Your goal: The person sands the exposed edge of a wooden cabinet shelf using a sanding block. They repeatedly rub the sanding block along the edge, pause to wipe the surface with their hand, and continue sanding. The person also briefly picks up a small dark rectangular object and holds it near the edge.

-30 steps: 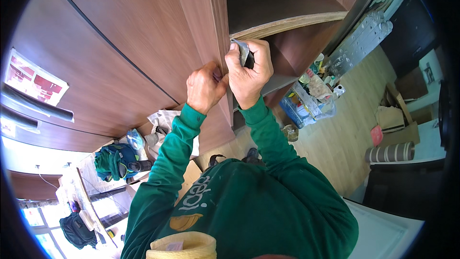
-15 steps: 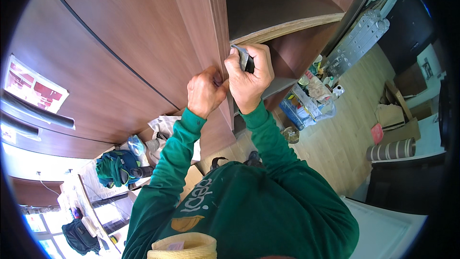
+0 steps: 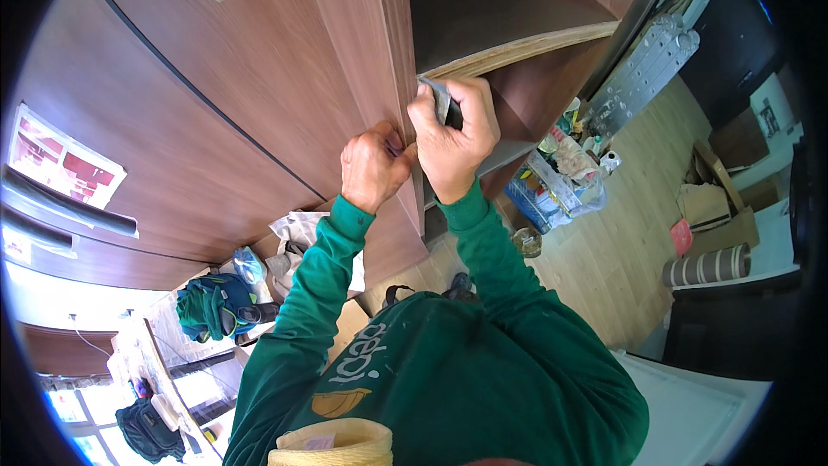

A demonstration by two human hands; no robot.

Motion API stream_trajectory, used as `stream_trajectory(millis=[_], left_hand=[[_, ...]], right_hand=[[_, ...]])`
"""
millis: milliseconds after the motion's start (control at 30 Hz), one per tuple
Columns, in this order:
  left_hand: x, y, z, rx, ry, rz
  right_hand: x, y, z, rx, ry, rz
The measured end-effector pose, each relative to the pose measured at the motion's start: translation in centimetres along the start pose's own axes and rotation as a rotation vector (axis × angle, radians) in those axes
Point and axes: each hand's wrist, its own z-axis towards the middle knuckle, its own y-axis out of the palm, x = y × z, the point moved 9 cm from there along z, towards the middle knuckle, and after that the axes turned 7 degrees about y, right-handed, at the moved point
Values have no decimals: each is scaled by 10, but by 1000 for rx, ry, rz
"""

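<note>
My right hand (image 3: 453, 134) is closed round a thin, bent grey and black piece (image 3: 442, 103) that looks like folded sandpaper. It sits at the front edge of the brown upright panel (image 3: 401, 52), just below the curved raw edge of a shelf (image 3: 517, 45). Left of it, my left hand (image 3: 373, 168) is closed against the face of the same panel, thumb bent toward the right hand. Whatever its fingers may pinch is hidden.
Brown cabinet doors (image 3: 233, 86) fill the left side. A folded metal ladder (image 3: 647, 60) leans at the right, above a blue-sided tub of supplies (image 3: 535, 198). A jar (image 3: 527, 242) stands on the wood-look floor (image 3: 595, 267). A backpack (image 3: 216, 302) lies at lower left.
The whole view has shifted slightly. Both hands keep nearly the same place and grip at the panel edge.
</note>
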Motion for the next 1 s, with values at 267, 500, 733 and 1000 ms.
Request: stream_trajectory(millis=[267,500,733,1000], left_hand=[[8,-3,1,-42,-32,49],[7,-4,2,-98,-105,48],[8,-4,1,-70,-65,24],[3,-2,1,-85,-77,13]], right_hand=[[17,-30,-19,-116,105,-16],[58,-15,-24,-232,572,244],[58,-3,-14,-197,609,221],[52,-3,-13,-149,541,231]])
